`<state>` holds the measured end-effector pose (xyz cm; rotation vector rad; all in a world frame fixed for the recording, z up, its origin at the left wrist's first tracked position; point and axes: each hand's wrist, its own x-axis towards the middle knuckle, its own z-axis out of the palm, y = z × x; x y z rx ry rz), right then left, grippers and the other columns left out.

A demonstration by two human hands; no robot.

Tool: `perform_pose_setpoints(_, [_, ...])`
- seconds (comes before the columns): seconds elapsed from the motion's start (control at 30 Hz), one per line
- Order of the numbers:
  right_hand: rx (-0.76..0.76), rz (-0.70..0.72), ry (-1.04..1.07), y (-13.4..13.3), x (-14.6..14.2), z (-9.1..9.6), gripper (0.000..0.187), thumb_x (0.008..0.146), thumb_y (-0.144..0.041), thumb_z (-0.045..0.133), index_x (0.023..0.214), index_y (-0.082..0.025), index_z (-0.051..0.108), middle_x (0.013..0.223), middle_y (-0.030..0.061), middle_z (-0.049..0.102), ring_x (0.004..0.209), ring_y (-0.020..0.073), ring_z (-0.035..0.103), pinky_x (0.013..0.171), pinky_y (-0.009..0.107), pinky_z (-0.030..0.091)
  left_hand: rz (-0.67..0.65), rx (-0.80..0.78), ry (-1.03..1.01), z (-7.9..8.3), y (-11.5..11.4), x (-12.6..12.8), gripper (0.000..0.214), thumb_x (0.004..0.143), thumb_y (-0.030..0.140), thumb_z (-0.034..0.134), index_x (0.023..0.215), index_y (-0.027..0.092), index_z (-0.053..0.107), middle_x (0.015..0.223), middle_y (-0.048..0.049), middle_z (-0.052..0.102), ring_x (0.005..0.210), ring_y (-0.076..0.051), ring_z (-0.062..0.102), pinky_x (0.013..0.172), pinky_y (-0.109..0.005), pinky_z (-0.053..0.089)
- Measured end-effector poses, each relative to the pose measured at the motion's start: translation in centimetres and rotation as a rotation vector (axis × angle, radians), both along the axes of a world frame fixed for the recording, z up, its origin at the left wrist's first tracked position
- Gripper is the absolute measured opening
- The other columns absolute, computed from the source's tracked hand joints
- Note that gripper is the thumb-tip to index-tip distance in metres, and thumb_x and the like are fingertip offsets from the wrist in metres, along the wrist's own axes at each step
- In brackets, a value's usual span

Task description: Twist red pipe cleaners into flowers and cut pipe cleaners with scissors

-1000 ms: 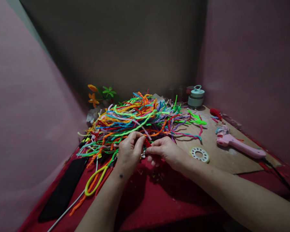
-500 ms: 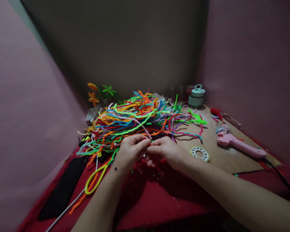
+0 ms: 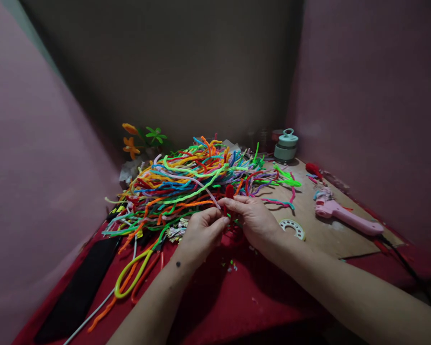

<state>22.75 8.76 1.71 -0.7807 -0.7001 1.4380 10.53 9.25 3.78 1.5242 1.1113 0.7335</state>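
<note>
A big tangled heap of coloured pipe cleaners (image 3: 197,179) lies on the red cloth (image 3: 237,297) in front of me. My left hand (image 3: 201,235) and my right hand (image 3: 253,220) meet just below the heap. Both pinch a small red pipe cleaner piece (image 3: 230,191), whose rounded end sticks up between the fingertips. More red fuzz shows under my right palm. Small scraps lie on the cloth below the hands.
A pink glue gun (image 3: 345,215) with a black cord lies on a wooden board (image 3: 326,235) at right. A white ring (image 3: 292,227) sits beside my right wrist. A green-grey round container (image 3: 286,146) stands at the back. Orange and green craft flowers (image 3: 140,139) stand at back left. A black flat object (image 3: 75,297) lies at left.
The red piece now stands upright between my fingertips, higher than before. Both hands have shifted slightly right and closer together. The view has drifted a little.
</note>
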Motion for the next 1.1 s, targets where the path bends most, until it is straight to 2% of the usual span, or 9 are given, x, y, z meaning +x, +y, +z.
perform_pose_setpoints(0.2, [-0.093,-0.012,0.180,0.5,0.2,0.0,0.005,0.057,-0.016,0.069,0.060,-0.012,0.068,0.055,0.0001,0.059,0.052,0.0090,0.049,0.051,0.023,0.037,-0.067,-0.227,-0.161,-0.5,-0.2,0.0,0.024,0.068,0.035,0.062,0.067,0.018,0.045,0.039,0.0094,0.039,0.030,-0.003,0.027,0.030,-0.015,0.017])
perform_pose_setpoints(0.27, [-0.135,-0.048,0.197,0.7,0.4,0.2,0.002,0.059,-0.012,0.066,0.058,-0.012,0.067,0.056,0.0006,0.060,0.053,0.0090,0.050,0.052,0.022,0.038,-0.062,-0.210,-0.129,-0.6,-0.3,0.0,0.023,0.069,0.034,0.061,0.068,0.018,0.045,0.038,0.0095,0.039,0.029,-0.004,0.027,0.030,-0.015,0.018])
perform_pose_setpoints(0.47, [-0.212,-0.124,0.277,1.4,1.2,0.6,0.016,0.067,-0.007,0.058,0.055,-0.015,0.064,0.059,0.0008,0.062,0.058,0.0106,0.054,0.061,0.022,0.045,-0.135,0.157,0.187,-0.5,-0.1,-0.6,0.014,0.073,0.025,0.056,0.062,0.016,0.054,0.048,0.0057,0.046,0.041,-0.006,0.040,0.040,-0.017,0.031])
perform_pose_setpoints(0.53, [-0.241,-0.086,0.322,1.6,1.3,0.5,0.017,0.070,-0.008,0.056,0.057,-0.015,0.065,0.060,0.0013,0.062,0.058,0.0108,0.055,0.061,0.023,0.046,-0.072,0.384,0.258,-0.8,0.4,-1.0,0.006,0.073,0.021,0.056,0.074,0.017,0.060,0.061,0.0031,0.054,0.053,-0.008,0.048,0.051,-0.019,0.039])
perform_pose_setpoints(0.6, [-0.269,-0.028,0.358,1.6,1.2,0.3,0.018,0.073,-0.009,0.054,0.059,-0.014,0.065,0.059,0.0019,0.062,0.057,0.0110,0.055,0.061,0.023,0.046,-0.014,0.609,0.255,-1.2,0.8,-1.2,0.018,0.076,0.018,0.054,0.093,0.019,0.059,0.072,0.0014,0.057,0.064,-0.010,0.053,0.061,-0.021,0.043])
perform_pose_setpoints(0.67, [-0.284,0.043,0.381,1.4,0.9,0.2,0.019,0.074,-0.009,0.053,0.059,-0.013,0.064,0.059,0.0024,0.061,0.057,0.0108,0.055,0.061,0.023,0.046,-0.057,0.822,0.247,-1.7,0.9,-1.4,0.026,0.080,0.016,0.051,0.105,0.021,0.057,0.083,-0.0013,0.058,0.073,-0.011,0.056,0.068,-0.022,0.045])
perform_pose_setpoints(0.8, [-0.287,0.156,0.386,1.0,0.2,-0.1,0.015,0.071,-0.006,0.054,0.061,-0.013,0.063,0.060,0.0020,0.061,0.056,0.0095,0.053,0.060,0.021,0.045,-0.146,1.175,0.299,-2.3,0.9,-1.5,0.020,0.082,0.013,0.050,0.095,0.021,0.063,0.088,-0.0039,0.056,0.079,-0.011,0.057,0.067,-0.020,0.046])
perform_pose_setpoints(0.9, [-0.296,0.194,0.393,0.9,-0.1,-0.2,0.013,0.068,-0.005,0.055,0.059,-0.012,0.061,0.058,0.0010,0.060,0.054,0.0082,0.051,0.056,0.019,0.042,-0.168,1.213,0.264,-2.2,0.8,-1.8,0.018,0.081,0.012,0.052,0.090,0.021,0.064,0.089,-0.0036,0.058,0.082,-0.012,0.058,0.069,-0.021,0.048])
perform_pose_setpoints(1.1, [-0.187,0.232,0.275,0.6,-0.3,-0.5,0.006,0.056,-0.005,0.059,0.053,-0.011,0.060,0.052,-0.0004,0.056,0.050,0.0078,0.047,0.051,0.020,0.037,-0.279,1.042,0.134,-0.9,0.5,-2.1,0.024,0.082,0.010,0.051,0.097,0.023,0.064,0.100,-0.0052,0.063,0.092,-0.013,0.060,0.078,-0.024,0.049])
